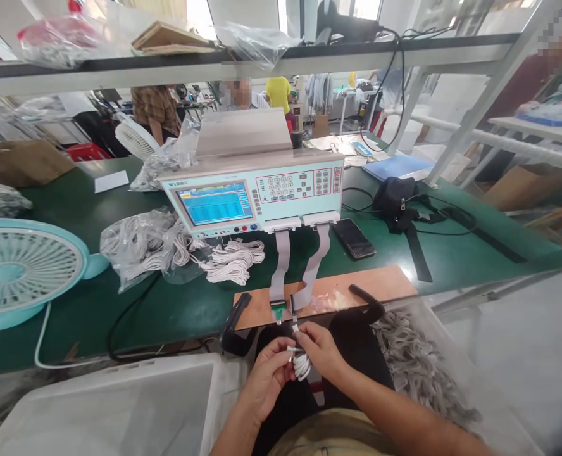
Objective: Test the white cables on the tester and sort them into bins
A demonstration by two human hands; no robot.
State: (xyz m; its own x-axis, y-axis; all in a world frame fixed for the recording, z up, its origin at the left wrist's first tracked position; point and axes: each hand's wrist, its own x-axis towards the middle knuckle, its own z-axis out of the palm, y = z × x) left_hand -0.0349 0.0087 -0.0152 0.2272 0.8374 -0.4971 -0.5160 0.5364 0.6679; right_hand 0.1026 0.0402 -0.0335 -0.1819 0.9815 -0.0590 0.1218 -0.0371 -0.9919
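A small coil of white cable hangs between my two hands, just in front of the bench edge. My left hand pinches one white connector end of it. My right hand is closed on the other white connector, which is up against the small adapter at the end of the right ribbon cable. Whether that plug is fully seated cannot be made out. The left ribbon cable ends in a green board on the copper-coloured strip. Both ribbons run from the tester with a blue screen.
White cable bundles and bagged cables lie left of the tester, near a turquoise fan. A phone and black bag lie right. Black clamps hold the strip. Bins flank my legs; the right one holds cables.
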